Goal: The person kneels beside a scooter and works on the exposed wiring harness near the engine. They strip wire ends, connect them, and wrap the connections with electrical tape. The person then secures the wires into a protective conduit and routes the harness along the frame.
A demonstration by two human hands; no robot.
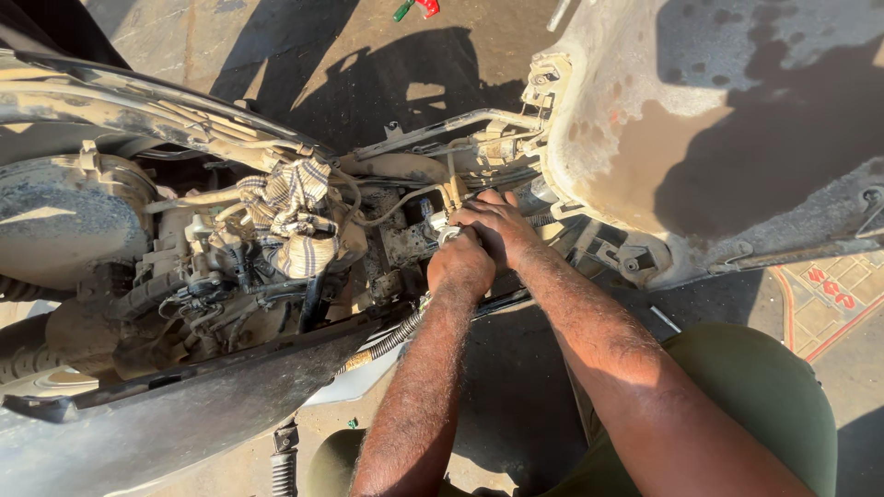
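My left hand (460, 265) and my right hand (497, 224) meet in the middle of the stripped scooter, pressed together over a small bright metal fitting (448, 234) that sits just right of the dusty engine block (396, 244). The left is clenched into a fist close under the fitting, knuckles up; whether it actually holds the part or a tool beneath it, I cannot tell, since the fist hides it. The right lies over the top, fingers curled down onto the same spot, touching the fitting or just beside it; its grasp is hidden too.

To the left, a striped rag (293, 216) is stuffed into an opening among the hoses (198, 290) and wiring. A thin grey cable (405, 201) loops from the rag side toward my fingers. On the far right stands the pale, mud-spattered body panel (700, 110), and the dark side cover (203, 396) runs along the near left edge. A coiled spring (387, 342) pokes out just under my left wrist.

As I judge it, the risk lies in the crowding. Both hands are jammed into one tight gap, and everything is caked in dust, so a slip could scrape my knuckles against the frame tube (460, 124) or let the small fitting drop down into the engine bay. The cable near my fingers could also snag or kink if I twist hard.
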